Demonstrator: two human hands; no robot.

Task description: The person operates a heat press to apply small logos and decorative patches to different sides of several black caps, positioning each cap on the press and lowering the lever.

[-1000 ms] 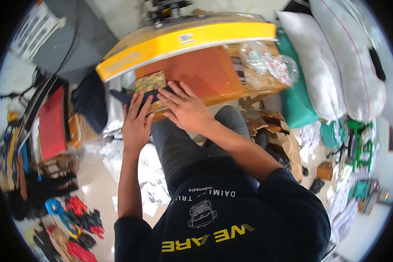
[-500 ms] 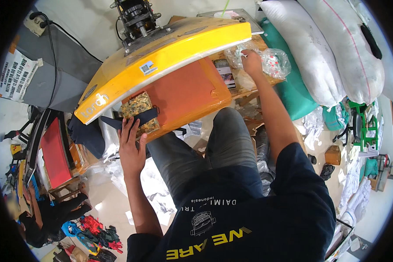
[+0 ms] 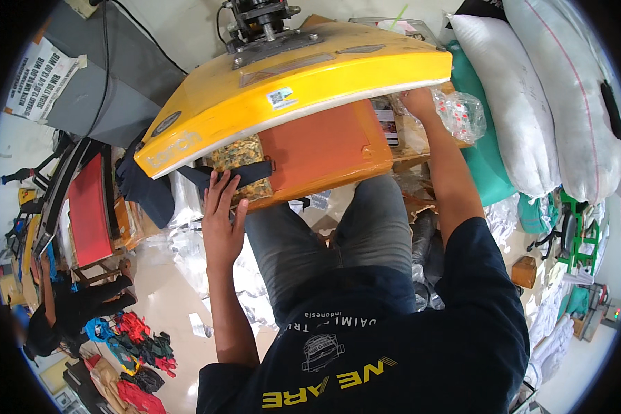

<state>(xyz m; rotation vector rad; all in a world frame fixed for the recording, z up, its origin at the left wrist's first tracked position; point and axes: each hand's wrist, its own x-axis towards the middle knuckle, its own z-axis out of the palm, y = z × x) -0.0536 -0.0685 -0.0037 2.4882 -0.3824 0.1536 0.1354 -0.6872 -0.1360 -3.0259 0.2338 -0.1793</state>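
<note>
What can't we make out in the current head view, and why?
Head view: what, if anything, the right hand holds; its fingers are partly behind the yellow press head.
Head view: far side of the orange pad; the yellow press head covers it.
Head view: part of the dark strip; the left hand covers it.
Head view: top of the black mechanism; cut off by the upper edge.

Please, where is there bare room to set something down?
Between the dark strip, the yellow press head and its own right edge, the orange pad shows bare. Crowded: its left end, with patterned block and left hand; the wooden table at right, with clear plastic and right hand.
</note>
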